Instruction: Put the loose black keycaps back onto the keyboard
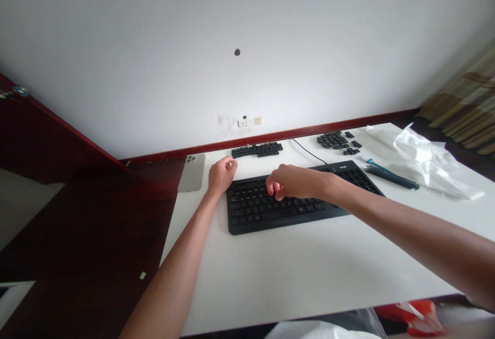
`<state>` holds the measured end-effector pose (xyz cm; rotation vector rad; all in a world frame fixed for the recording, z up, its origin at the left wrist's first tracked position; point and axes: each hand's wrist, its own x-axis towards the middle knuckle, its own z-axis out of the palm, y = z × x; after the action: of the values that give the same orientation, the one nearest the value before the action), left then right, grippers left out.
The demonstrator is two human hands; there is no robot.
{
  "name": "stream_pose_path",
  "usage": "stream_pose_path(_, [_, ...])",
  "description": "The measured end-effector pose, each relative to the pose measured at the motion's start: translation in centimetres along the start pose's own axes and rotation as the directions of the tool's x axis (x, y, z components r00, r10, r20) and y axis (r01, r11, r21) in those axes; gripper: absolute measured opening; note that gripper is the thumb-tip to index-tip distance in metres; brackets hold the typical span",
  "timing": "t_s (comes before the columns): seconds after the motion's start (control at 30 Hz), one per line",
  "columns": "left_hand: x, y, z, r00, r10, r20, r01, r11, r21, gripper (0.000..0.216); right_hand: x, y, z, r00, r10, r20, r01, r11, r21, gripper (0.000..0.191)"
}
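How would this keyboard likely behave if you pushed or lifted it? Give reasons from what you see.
The keyboard would probably slide rather than tip, since it lies wide and low on the table. It seems likely to stay fairly stiff when lifted, as its frame looks straight. The cord running from its back edge might drag along.

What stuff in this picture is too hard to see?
All in the head view:
Keys on the keyboard beneath the right hand: that hand covers them.
Anything inside that hand: its curl hides it.
Letters on the loose keycaps: too small.
Screen of the phone: it faces down.
Rest of the curtain: right edge cuts it off.
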<state>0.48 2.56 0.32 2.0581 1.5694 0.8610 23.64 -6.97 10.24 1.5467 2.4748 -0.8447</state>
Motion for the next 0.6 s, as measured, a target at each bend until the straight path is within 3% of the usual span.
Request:
stream_pose_path(0.2, [0.0,-0.1,0.1,1.0,-0.005,0.012,0.005,1.0,-0.021,0.028,-1.9,1.0,1.9,0.986,-0.071,-0.152,0.084,0.993,0.085,0.017])
stream_pose_path(0.6, [0.0,-0.1,0.1,1.0,-0.001,0.005,0.001,1.0,-0.022,0.026,-1.8,1.0,1.9,0.988,-0.055,-0.145,0.066,0.995,0.075,0.02])
